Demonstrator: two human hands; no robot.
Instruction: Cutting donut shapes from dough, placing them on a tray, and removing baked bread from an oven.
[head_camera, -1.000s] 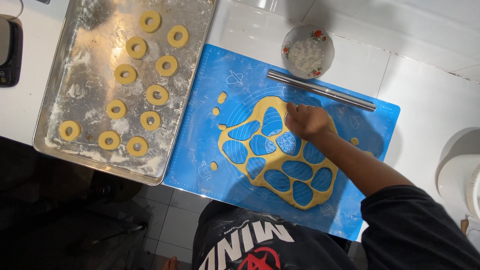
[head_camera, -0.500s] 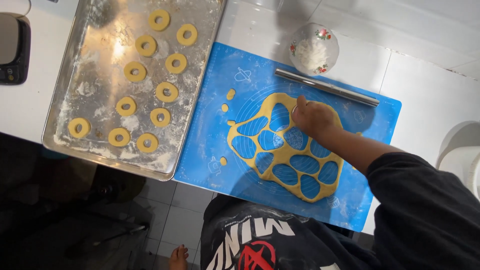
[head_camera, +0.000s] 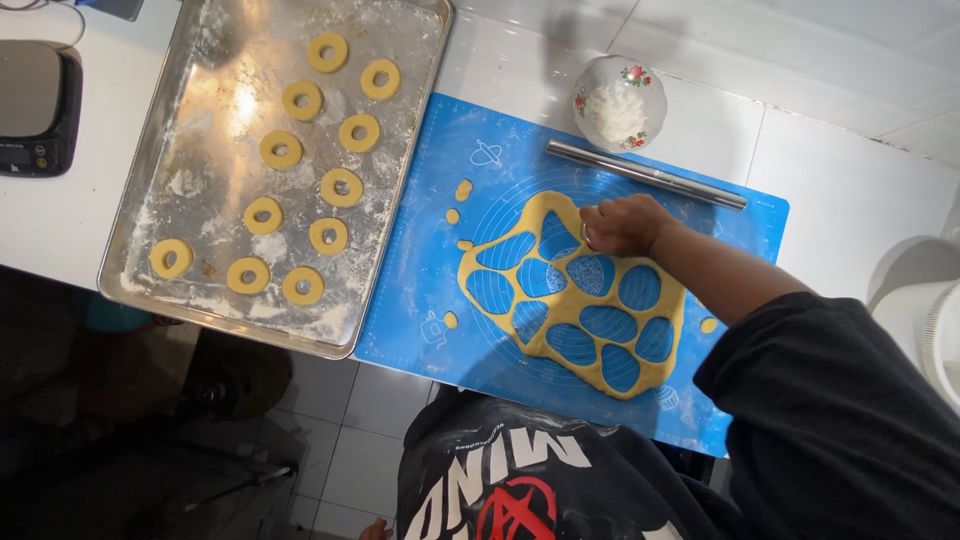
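Right hand (head_camera: 622, 224) barely moved vs half a sec ago: same spot on the dough (head_camera: 575, 290), near the sheet's top edge, fingers curled shut on what looks like a small ring cutter, can't tell for sure. Dough lies mid-mat (head_camera: 440, 290), already full of cutout holes, so little uncut area left. Left hand not in view; tray (head_camera: 190, 190) at surface's left holds 11 rings, same as before.

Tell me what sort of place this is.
Most likely a home kitchen counter set up for baking: a blue silicone mat with rolled, cut-out dough, a floured metal tray of dough rings, and a metal rolling pin.
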